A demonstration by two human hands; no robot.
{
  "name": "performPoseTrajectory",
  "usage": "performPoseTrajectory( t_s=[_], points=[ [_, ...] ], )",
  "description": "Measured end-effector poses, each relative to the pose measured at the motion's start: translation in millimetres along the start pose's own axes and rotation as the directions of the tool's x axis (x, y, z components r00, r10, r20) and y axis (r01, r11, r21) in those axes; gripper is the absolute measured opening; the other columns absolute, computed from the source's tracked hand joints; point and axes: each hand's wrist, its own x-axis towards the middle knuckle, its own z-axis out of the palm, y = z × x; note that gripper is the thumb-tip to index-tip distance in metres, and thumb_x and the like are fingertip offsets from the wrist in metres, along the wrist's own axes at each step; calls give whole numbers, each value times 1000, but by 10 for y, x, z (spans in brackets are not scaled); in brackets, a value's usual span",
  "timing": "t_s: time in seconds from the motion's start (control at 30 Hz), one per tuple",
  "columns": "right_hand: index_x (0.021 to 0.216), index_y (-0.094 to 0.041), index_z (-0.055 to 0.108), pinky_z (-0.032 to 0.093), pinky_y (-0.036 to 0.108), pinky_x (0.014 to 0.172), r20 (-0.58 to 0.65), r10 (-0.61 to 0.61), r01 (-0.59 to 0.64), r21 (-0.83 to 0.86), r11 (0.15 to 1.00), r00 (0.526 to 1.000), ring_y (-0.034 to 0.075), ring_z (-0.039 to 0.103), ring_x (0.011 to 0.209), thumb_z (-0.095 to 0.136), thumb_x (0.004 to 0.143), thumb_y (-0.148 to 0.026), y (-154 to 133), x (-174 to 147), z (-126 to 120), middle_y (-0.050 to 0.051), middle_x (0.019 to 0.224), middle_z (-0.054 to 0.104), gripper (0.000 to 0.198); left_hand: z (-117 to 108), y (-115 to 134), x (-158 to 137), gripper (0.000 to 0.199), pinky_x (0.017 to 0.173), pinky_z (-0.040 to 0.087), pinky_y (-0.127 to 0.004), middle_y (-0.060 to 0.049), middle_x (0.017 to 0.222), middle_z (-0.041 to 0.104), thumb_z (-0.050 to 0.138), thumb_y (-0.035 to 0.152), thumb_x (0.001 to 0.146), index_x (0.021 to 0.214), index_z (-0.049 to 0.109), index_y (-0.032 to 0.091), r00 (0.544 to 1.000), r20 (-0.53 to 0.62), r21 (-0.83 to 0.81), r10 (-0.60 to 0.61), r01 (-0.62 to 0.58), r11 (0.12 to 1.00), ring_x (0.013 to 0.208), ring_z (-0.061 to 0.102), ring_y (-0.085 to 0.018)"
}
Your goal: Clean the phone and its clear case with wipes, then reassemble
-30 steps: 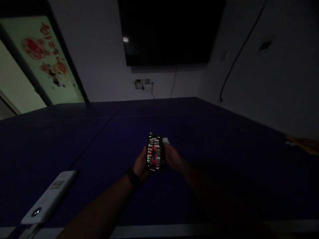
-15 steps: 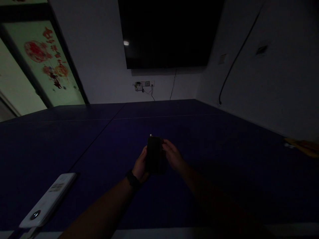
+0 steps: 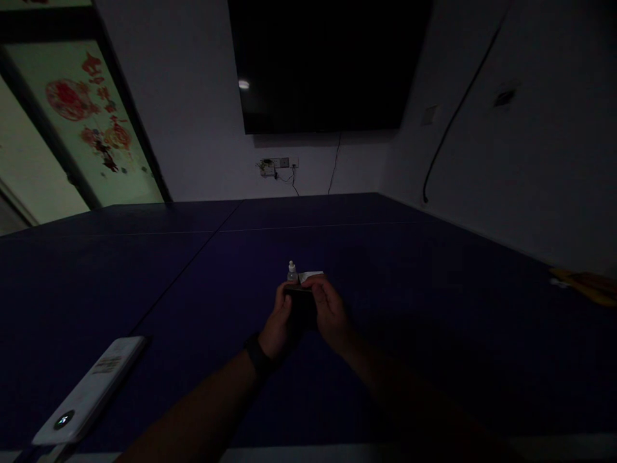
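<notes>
Near the middle of the view I hold a dark, flat rectangular phone (image 3: 301, 305), tilted so that its top edge faces away from me. My left hand (image 3: 278, 325) is closed along its left side, with a dark band on the wrist. On the right side and top edge, the fingers of my right hand (image 3: 331, 312) are closed on it. Just beyond it stands a small clear dropper bottle (image 3: 292, 272) with a white cap. A white piece (image 3: 311, 275), perhaps paper or a card, lies beside the bottle, partly hidden by my right fingers. Poor light hides the phone's details.
A white power bank (image 3: 91, 389) with cables lies at the left front of the dark blue table (image 3: 193, 360). A yellow-orange item (image 3: 585, 286) is at the right edge. Behind are a wall-mounted television (image 3: 328, 64), sockets (image 3: 279, 163) and a decorated glass door (image 3: 96, 122).
The phone has tipped from showing its broad face to nearly edge-on. My right fingers have moved over its top edge. The bottle and white piece behind it now show.
</notes>
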Motion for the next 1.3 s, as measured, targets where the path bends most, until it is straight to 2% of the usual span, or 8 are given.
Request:
performPoseTrajectory(
  t_s=[0.33,0.47,0.53,0.6,0.73,0.97,1.17,1.3],
  points=[
    [86,-29,64,44,33,72,-116,10,-20,-84,996,993,22,57,76,62,93,-53,78,42,-6,1,79,64,25,65,49,-29,37,88,48,-33,-3,105,70,66,57,91,112,61,27,1000,-23,-45,18,-19,999,97,64,-19],
    [88,-28,64,44,32,67,-50,-7,3,-81,997,999,21,57,72,62,94,-53,98,30,-3,0,77,63,26,60,213,-51,31,73,47,-29,-1,88,67,67,53,91,100,62,23,994,-9,206,113,-109,972,79,61,-17],
    [89,-28,63,45,31,66,-23,-23,21,-85,996,999,20,58,72,61,94,-54,111,11,8,0,78,63,27,47,322,-52,30,75,47,-30,-2,89,68,68,49,91,101,64,22,978,24,469,205,-192,862,81,61,-19],
    [91,-27,62,47,30,68,8,-56,57,-105,993,998,20,60,75,59,96,-52,115,-10,21,0,80,63,26,35,412,-51,26,81,47,-32,-4,97,70,65,44,93,104,66,21,951,110,696,289,-281,660,90,63,-21],
    [94,-25,60,48,29,72,87,-158,173,-192,966,984,19,60,78,48,101,-43,85,-60,21,0,82,62,22,29,497,-63,18,82,47,-31,-5,95,70,54,33,99,100,67,21,880,333,852,340,-435,291,89,64,-19],
    [99,-26,57,47,32,73,204,-215,263,-250,932,955,21,59,80,45,98,-36,60,-120,-22,2,86,61,15,37,533,-111,17,68,45,-27,-3,81,67,52,28,99,89,63,19,808,437,868,394,-494,51,74,63,-15],
    [101,-24,61,46,29,74,287,-18,44,-85,995,958,19,58,81,54,96,-44,167,-50,-116,0,87,61,22,1,539,-103,18,64,44,-26,-2,77,68,52,30,97,86,63,19,814,391,891,429,-452,47,70,63,-15],
    [100,-21,70,48,33,84,457,177,-257,118,959,871,22,63,94,64,88,-59,298,61,-204,3,95,69,40,-64,538,-68,21,64,44,-27,-1,75,66,50,31,97,84,62,20,810,377,890,449,-451,66,68,62,-15]
  ],
)
